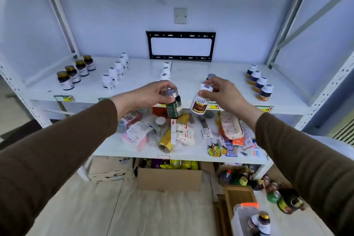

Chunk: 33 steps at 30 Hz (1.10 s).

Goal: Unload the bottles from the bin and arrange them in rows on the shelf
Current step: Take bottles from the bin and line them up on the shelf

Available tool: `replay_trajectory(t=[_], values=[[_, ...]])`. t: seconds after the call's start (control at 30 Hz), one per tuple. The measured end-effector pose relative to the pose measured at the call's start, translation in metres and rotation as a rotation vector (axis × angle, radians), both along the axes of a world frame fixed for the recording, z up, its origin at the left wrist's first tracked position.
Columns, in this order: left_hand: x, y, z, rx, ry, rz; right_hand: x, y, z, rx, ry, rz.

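My left hand pinches the silver cap of a dark green bottle, which hangs in front of the shelf edge. My right hand grips the white cap of a white bottle with a dark label, also held in the air. On the white shelf stand rows of bottles: brown ones with gold caps at the left, white ones, a short white row in the middle, and blue-orange ones at the right. A grey cap shows behind my right hand. The clear bin at the bottom right holds bottles.
The lower shelf is cluttered with packets, sachets and a yellow roll. Under it stand an open cardboard box and several sauce bottles on the floor. Grey uprights frame both sides. A black bracket hangs on the wall.
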<state>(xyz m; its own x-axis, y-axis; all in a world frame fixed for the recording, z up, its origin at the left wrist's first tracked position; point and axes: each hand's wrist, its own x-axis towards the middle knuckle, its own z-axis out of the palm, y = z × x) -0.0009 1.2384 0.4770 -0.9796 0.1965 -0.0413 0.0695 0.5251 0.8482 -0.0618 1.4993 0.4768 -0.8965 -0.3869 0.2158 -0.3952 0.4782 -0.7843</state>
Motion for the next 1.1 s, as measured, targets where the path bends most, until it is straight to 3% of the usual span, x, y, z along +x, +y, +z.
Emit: replay_trajectory(t=[0.27,0.67,1.1], values=[[-0.029,-0.072,0.006,0.023,0.029,0.05,-0.028,-0.073,0.007,0.032,0.069,-0.033],[-0.151,-0.142,0.022,0.041,0.133,0.137,-0.15,-0.156,0.02,0.006,0.121,-0.033],[-0.275,-0.236,0.038,-0.109,0.222,0.125,-0.279,-0.26,0.037,-0.02,0.085,-0.092]])
